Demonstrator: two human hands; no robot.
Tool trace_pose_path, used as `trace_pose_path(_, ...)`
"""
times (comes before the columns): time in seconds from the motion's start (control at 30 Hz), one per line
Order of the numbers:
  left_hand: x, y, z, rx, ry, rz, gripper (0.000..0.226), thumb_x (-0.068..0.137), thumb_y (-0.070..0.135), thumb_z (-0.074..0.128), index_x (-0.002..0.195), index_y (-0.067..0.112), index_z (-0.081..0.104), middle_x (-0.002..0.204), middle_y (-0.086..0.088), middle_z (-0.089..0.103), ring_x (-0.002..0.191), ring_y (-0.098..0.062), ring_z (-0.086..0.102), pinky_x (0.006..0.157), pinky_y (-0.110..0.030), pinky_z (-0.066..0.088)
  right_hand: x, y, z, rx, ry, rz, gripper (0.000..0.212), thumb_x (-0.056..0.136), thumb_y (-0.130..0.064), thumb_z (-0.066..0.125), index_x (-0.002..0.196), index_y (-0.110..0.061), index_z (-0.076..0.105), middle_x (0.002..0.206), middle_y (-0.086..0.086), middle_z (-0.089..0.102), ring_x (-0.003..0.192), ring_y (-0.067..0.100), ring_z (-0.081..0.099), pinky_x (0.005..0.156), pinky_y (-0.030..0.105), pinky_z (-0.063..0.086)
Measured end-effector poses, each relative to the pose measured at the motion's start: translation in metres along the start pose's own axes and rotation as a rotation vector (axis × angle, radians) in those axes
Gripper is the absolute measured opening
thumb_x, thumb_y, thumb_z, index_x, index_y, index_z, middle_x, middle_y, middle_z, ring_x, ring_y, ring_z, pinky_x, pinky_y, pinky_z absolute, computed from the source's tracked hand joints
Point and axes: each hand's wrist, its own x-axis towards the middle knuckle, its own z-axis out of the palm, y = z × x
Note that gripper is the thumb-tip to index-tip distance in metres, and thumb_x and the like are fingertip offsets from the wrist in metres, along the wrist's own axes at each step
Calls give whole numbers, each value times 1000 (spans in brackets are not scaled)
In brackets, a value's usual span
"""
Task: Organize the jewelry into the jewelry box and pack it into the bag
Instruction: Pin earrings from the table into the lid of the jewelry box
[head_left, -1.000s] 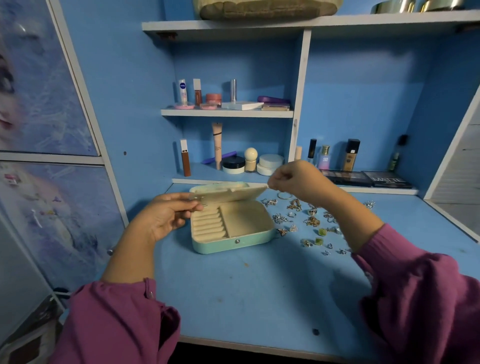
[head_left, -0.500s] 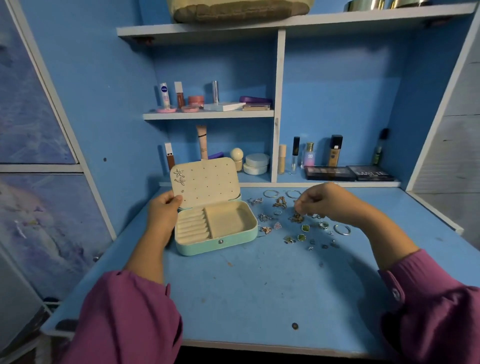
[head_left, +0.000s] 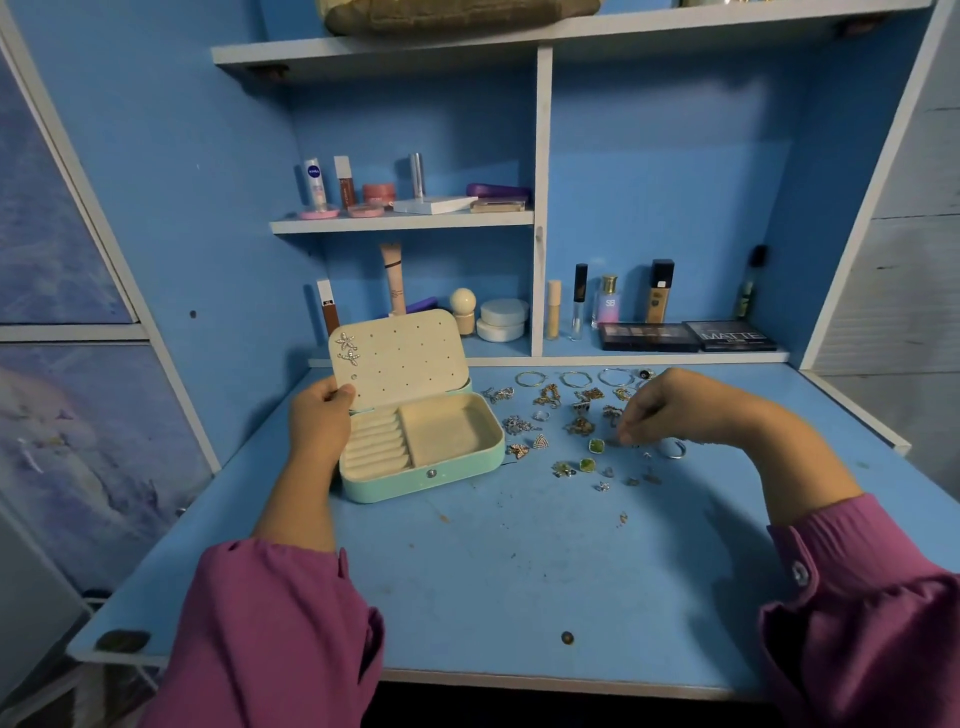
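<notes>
Jewelry box (head_left: 423, 447) open, left hand (head_left: 319, 423) holding lid (head_left: 400, 358)

One open mint-green jewelry box (head_left: 423, 470), two silver star-shaped earrings (head_left: 347, 349) on its lid, three thin hoop bangles (head_left: 574, 379) centre-right, two dark eyeshadow palettes (head_left: 685, 336).

Right hand (head_left: 670, 410) fingertips hide whatever they pinch (too small); bag (head_left: 457, 13) on top shelf cropped by frame.

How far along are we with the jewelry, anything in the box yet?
Barely started. Done: two star-shaped earrings are pinned in the lid of the open jewelry box; its tray looks empty. In hand: left hand holds the lid up, right hand reaches into the loose jewelry on the desk. Left: nearly every piece, closing, bagging; no bag visible.
</notes>
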Motion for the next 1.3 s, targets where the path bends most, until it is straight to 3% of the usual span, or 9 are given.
trace_pose_path(0.13,-1,0,0,1,-3,-7,24,96,7,50,114,2,65,112,-13,66,90,-20,56,78,-27,41,-4,8,-7,-26,-52,42,11,74,-17,80,72,-27,77,77,-10,74,77,7,65,71,20,48)
trace_pose_path(0.2,-1,0,-1,5,-4,-12,24,96,7,50,114,2,65,112,-13,66,90,-20,56,78,-28,41,-6,10,-9,-20,-81,54,13,73,-13,81,72,-26,78,79,-6,75,78,12,65,75,26,51)
trace_pose_path(0.3,0,0,-1,9,-3,-14,25,95,7,50,115,2,65,112,-13,66,91,-20,57,78,-28,42,-8,11,-10,-75,-127,86,12,72,-14,81,76,-26,79,80,-6,75,79,12,63,66,21,48)
trace_pose_path(0.53,0,0,0,26,-5,-3,23,95,8,50,111,2,66,110,-12,66,89,-20,57,77,-28,42,-6,12,-7,-165,-140,113,10,71,-20,81,73,-29,78,79,-12,74,87,12,66,69,20,48)
trace_pose_path(0.73,2,-3,-1,23,-3,-6,22,95,8,51,109,2,67,109,-13,67,89,-20,57,78,-29,43,-8,5,-3,-189,-129,114,8,76,-21,77,71,-27,77,66,-17,68,59,-1,53,42,6,33)
trace_pose_path(0.97,1,-2,-3,-103,-30,-94,25,94,8,53,116,8,65,108,-7,67,92,-23,62,89,-38,51,-3,4,0,-52,22,5,4,77,-24,76,77,-21,74,65,-9,67,60,6,55,60,26,47)
trace_pose_path(1.1,9,-8,-13,-157,-151,-150,22,94,5,52,110,11,66,92,-7,66,74,-18,58,74,-32,50,2,-8,13,44,166,-150,10,84,-23,72,80,-13,71,65,-6,62,52,-1,47,54,13,39)
trace_pose_path(1.23,16,-10,-24,-209,-308,-181,23,94,-1,49,107,9,66,95,-18,59,66,-18,49,67,-29,43,10,-27,35,166,240,-217,7,87,-23,68,82,-18,69,73,1,65,55,-1,48,53,12,40)
trace_pose_path(1.3,15,-8,-26,-240,-353,-170,22,94,-4,48,100,9,65,91,-18,60,65,-16,47,63,-27,41,17,-39,47,183,264,-216,10,89,-23,66,79,-25,67,78,5,67,61,5,50,57,17,43)
